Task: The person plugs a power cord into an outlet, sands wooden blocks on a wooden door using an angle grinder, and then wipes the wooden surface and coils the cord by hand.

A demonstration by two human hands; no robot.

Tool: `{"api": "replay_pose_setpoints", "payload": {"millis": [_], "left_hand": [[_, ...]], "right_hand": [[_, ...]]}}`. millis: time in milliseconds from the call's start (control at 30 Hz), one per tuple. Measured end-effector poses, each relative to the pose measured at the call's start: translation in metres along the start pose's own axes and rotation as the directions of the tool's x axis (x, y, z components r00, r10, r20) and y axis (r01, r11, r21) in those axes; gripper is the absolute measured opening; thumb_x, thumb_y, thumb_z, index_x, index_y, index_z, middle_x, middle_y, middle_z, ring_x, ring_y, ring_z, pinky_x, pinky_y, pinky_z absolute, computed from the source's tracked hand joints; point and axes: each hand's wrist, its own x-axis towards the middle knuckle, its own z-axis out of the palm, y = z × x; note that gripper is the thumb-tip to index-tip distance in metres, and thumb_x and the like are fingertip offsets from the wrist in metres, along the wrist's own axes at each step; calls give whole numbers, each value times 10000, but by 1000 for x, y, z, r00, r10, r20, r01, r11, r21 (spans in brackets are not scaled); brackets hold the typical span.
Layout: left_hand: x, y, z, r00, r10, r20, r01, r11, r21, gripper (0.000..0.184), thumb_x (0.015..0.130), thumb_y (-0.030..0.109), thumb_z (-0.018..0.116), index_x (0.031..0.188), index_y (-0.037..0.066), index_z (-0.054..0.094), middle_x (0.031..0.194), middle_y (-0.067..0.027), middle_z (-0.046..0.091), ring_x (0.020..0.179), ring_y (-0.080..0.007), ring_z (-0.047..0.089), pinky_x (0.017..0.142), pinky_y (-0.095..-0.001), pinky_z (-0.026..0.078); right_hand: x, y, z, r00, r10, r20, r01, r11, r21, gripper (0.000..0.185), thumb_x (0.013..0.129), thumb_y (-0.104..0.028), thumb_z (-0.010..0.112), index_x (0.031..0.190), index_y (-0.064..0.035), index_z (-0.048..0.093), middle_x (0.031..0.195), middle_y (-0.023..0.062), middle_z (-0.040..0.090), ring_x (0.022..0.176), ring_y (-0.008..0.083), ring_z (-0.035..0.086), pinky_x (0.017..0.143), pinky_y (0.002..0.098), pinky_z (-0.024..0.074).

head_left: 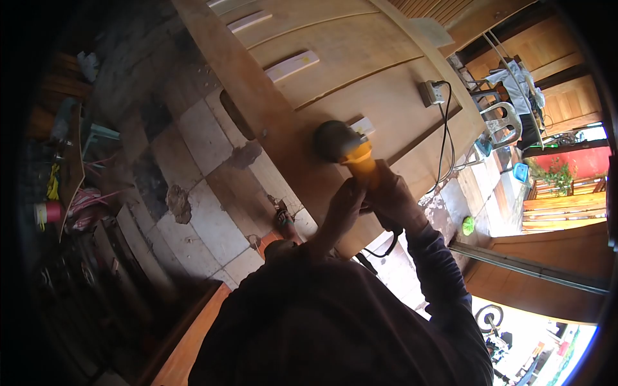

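A yellow angle grinder [362, 162] with a dark, blurred round disc at its front rests over the edge board of a large wooden door panel [283, 141]. My right hand [391, 196] is wrapped round the grinder's body. From the near left side, my left hand [344, 207] closes on the same tool, its fingers partly hidden. Just beyond the disc a small pale block [362, 125] lies on the panel. Longer pale wood strips [293, 65] sit further up the panel.
A power socket box [431, 94] with a plugged-in black cord [445, 138] lies on the panel's right side. Cracked floor tiles [203, 212] run along the left. A plastic chair [502, 122] stands at the right, and a wooden board [187, 334] is at lower left.
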Motion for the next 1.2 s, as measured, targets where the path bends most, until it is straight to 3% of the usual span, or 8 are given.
{"api": "replay_pose_setpoints", "payload": {"millis": [167,300,433,700,800,933,1133,1200], "left_hand": [[8,12,0,997,-77,31,75,996,53,539,1096,487,600,1354,17,546,1112,-118,701,977,-230,771,857,-359,660],[-7,-34,-18,985,168,47,-174,967,185,557,1094,507,594,1348,14,545,1106,-112,695,977,-218,764,837,-357,659],[-12,-5,3,994,-79,72,77,996,37,491,1118,484,552,1361,58,542,1198,-90,662,1033,-205,735,902,-378,640],[12,10,25,956,-83,281,20,975,222,532,1109,509,559,1316,19,568,1080,-117,676,925,-182,736,813,-314,633],[-18,1,25,926,-145,349,37,954,298,523,1139,496,483,1355,29,580,1126,-148,701,968,-239,754,801,-347,628],[-40,13,27,820,-290,494,-21,846,532,590,1130,543,481,1444,49,557,1163,-144,727,1000,-231,738,800,-363,613],[-48,12,23,577,-571,584,190,789,585,671,1152,547,406,1582,35,459,1525,-223,573,1431,-326,545,1177,-435,454],[-47,-15,15,338,-720,606,264,691,673,860,1103,695,347,1667,45,346,1667,-242,420,1552,-337,388,1297,-440,265]], "right_hand": [[1,-7,-5,994,107,22,-109,990,89,441,966,-255,753,1243,-56,475,963,280,736,940,497,739,732,513,603],[-21,-13,8,995,95,5,-95,995,3,401,982,-241,725,1260,-50,509,978,281,742,967,490,742,733,501,605],[-21,-27,-6,984,180,-2,-179,980,87,401,976,-229,737,1262,-46,525,990,271,747,972,467,755,741,484,608],[-37,-10,-26,954,257,-152,-239,962,130,549,912,-260,845,1305,-32,537,1100,179,750,1005,265,756,811,391,598],[-76,-32,-26,915,363,-174,-259,862,437,520,897,-226,832,1305,-36,571,1092,70,699,956,131,660,777,307,561],[-118,-20,-23,846,512,-151,-322,715,621,550,852,-216,829,1308,-29,587,1012,55,680,822,129,662,704,287,558],[-147,-29,-30,729,664,-165,-332,554,763,619,834,-149,793,1381,-1,544,901,48,642,700,143,648,638,293,579],[-152,-33,-39,727,651,-217,-234,532,814,640,835,-141,787,1407,-4,534,875,40,636,682,137,640,623,287,575]]}}
